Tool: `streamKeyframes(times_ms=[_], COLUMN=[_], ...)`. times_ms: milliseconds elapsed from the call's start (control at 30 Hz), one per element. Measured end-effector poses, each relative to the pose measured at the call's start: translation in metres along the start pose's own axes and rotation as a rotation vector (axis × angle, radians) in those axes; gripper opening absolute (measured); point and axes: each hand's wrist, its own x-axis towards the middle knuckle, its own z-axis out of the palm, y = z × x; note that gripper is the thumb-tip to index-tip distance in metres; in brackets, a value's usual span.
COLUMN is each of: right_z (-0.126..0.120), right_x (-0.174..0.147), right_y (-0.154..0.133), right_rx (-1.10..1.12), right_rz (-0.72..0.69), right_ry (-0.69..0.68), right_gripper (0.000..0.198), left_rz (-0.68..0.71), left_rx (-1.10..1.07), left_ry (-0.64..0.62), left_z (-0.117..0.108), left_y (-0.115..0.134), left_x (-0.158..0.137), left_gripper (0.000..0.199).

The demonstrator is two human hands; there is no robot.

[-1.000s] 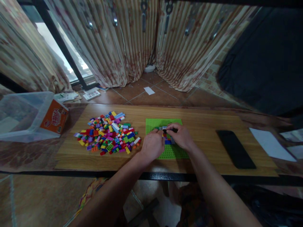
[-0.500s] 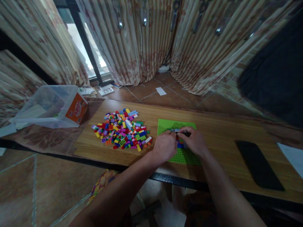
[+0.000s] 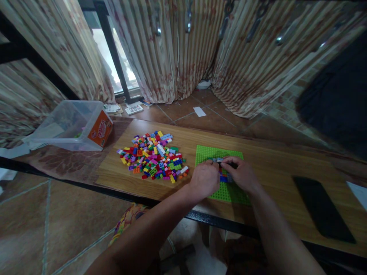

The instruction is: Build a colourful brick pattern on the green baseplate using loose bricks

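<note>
A green studded baseplate [image 3: 229,195] lies on the wooden board, with toy bricks [image 3: 225,178] in blue, red and grey built up on its middle. Over its left part is my left hand [image 3: 205,178], fingers curled closed at the upper row of the build. From the other side my right hand [image 3: 241,172] reaches in, thumb and fingers pinched at the same row. Between the fingertips a light grey-blue brick [image 3: 218,159] shows in part. Which hand grips it, and what else is under the fingers, is hidden.
Left of the plate spreads a pile of loose colourful bricks [image 3: 156,156]. A clear plastic box [image 3: 67,143] with an orange label stands at the far left. On the right lie a dark flat slab [image 3: 322,208] and white paper [image 3: 358,194]. The table's black edge [image 3: 215,220] runs along the front.
The whole view has shifted, so things sit a little further right. Both hands stay at the same row of bricks, with hardly any movement against the plate.
</note>
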Motion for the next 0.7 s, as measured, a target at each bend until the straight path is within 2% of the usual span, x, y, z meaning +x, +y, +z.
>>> streamKeyframes(times_ms=[367,700], right_z=[0.0020,0.0022], right_x=[0.0005,0.0015], right_y=[-0.0069,-0.0055], right_rx=[-0.038,-0.065], right_rz=[0.033,0.031], right_ry=[0.049,0.030], right_gripper=[0.012,0.014], left_rz=[-0.009,-0.007], left_rx=[-0.005,-0.013], left_ry=[0.007,-0.013], left_z=[0.0013,-0.0023], left_y=[-0.0004,-0.0014], left_x=[-0.0019,-0.0027], left_gripper=[0.022,0.025])
